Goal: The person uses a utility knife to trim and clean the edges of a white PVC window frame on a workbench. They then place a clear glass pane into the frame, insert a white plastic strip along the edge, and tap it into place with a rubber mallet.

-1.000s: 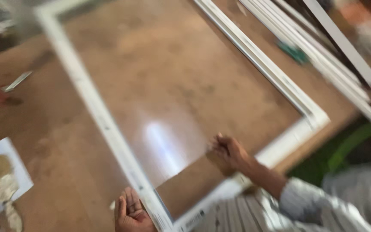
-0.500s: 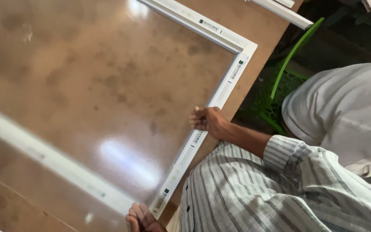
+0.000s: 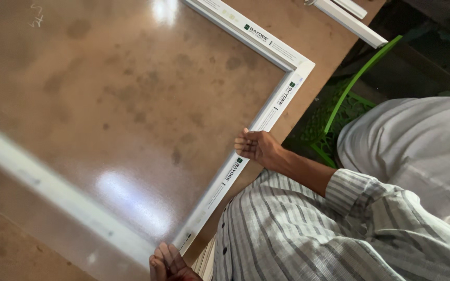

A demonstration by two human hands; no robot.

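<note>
Frame: the white frame [image 3: 266, 117] lies flat on the brown table [image 3: 105, 93], its corner near the table's right edge.
Right hand [image 3: 256, 147]: fingers curled around the frame's side bar.
Left hand [image 3: 169, 263]: at the near corner; fingers blurred, maybe pressed together.
Done: corners look joined.
Left: cannot tell.

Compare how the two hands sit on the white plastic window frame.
The right hand curls over the middle of the white plastic window frame's near rail, fully in view; the left hand sits at the frame's lower corner, blurred and cut off by the picture's edge. The right hand's striped sleeve shows; no sleeve shows at the left. Both touch the same rail, above the brown wooden table.
</note>
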